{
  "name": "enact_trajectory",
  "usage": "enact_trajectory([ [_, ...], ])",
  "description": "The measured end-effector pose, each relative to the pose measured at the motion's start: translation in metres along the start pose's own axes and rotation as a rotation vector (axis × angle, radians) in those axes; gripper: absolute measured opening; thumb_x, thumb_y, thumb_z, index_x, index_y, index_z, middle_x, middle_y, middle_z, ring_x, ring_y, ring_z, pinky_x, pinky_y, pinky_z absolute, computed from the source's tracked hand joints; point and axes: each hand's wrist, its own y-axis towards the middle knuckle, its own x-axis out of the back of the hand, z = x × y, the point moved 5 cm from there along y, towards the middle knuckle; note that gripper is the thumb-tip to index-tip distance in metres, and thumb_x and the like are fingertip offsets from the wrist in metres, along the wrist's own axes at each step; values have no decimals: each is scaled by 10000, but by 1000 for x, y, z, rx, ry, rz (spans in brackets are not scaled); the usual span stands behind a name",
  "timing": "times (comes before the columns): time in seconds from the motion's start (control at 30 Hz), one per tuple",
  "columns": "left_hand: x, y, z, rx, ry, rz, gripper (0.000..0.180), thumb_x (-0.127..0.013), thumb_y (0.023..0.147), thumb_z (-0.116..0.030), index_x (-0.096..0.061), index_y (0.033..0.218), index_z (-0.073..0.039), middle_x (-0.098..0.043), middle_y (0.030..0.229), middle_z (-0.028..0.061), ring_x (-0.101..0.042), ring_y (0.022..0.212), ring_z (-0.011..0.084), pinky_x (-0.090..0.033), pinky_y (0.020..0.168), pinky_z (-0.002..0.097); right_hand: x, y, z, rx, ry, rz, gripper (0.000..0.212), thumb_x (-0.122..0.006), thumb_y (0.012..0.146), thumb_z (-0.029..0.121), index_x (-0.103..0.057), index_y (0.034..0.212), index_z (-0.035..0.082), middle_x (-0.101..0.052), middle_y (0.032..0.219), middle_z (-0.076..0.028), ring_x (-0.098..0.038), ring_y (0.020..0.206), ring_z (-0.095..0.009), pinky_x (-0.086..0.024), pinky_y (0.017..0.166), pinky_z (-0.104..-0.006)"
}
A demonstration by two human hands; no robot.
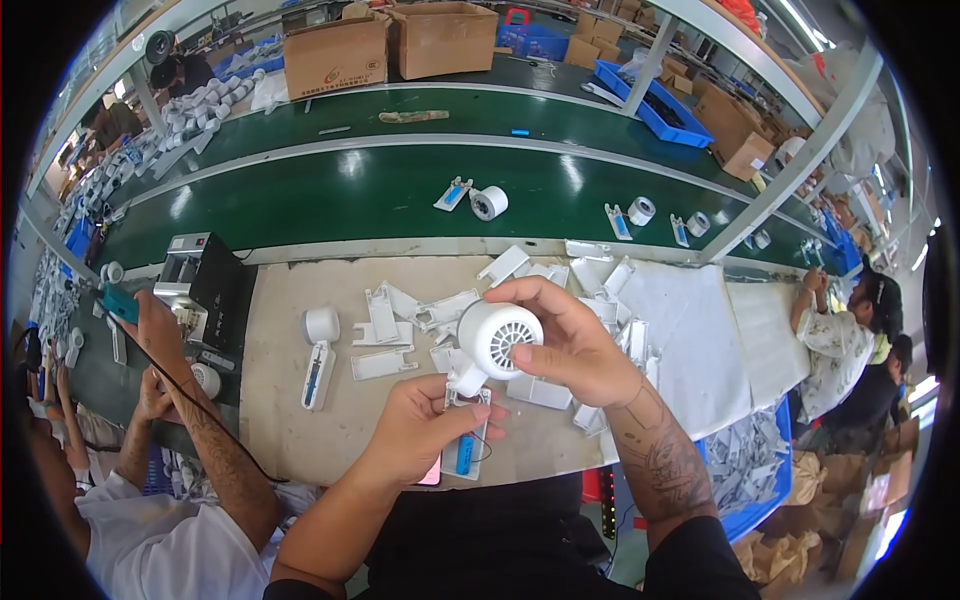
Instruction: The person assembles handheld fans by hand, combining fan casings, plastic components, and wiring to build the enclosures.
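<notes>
Fan head (497, 337): white round plastic housing, slotted grille facing the camera, held above the mat (290, 420) at bench centre. Its stem sits in the handle (466, 430), a white open half-shell with a blue battery (466, 452) lying lengthwise inside and a thin dark wire looping out at the lower end.

Right hand (570, 345): fingers curled over the top and right flank of the fan head, thumb below; closed on it, firm wrap.
Left hand (425, 430): cups the handle from beneath, thumb pressed across its upper end; pinching it, not spread.

Risk, as judged: the head-to-handle joint looks only partly seated; twisting the head could snap a thin plastic tab or tilt the stem out. The wire is slack and exposed, so it could be trapped between shell halves or pulled off the battery. Smooth glossy plastic is liable to slip under a light grip.

Around: loose white shells (400, 320) scattered flat on the mat behind the hands, matt moulded plastic, angular with open channels. One assembled fan (318, 360) lies to the left. Beyond, a glossy green belt (380, 190) carries more fans and heads, well apart. Cardboard boxes (340, 50) beyond it. A co-worker's hand (150, 320) at far left holds a teal tool (120, 303)
</notes>
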Motion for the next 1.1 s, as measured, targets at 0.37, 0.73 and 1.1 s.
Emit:
enact_trajectory([
  [0.37,-3,-2,8,31,170,13,204,-664,923,-23,-652,1104,69,-720,963,148,-724,821,204,-594,724,305,10,19,-4,-233,-117,265,482,-703,924,93,-528,1360,-19,-614,1223,-89,-585,1134,-152,-476,982,-306],
  [0.73,35,5,19,37,115,-86,305,-608,1006,-205,-629,1158,60,-713,997,168,-722,878,249,-592,797,370,5,36,-30,-140,-488,177,502,-689,936,136,-510,1392,25,-627,1236,-124,-622,1096,-191,-508,947,-338],
  [1.1,90,-7,9,-148,121,-419,253,-672,957,-127,-671,1169,11,-716,1027,65,-612,748,75,-465,633,209,63,-57,-97,-399,-1205,-615,361,-790,796,359,-625,924,64,-690,735,-104,-688,664,-302,-525,586,-418],
])
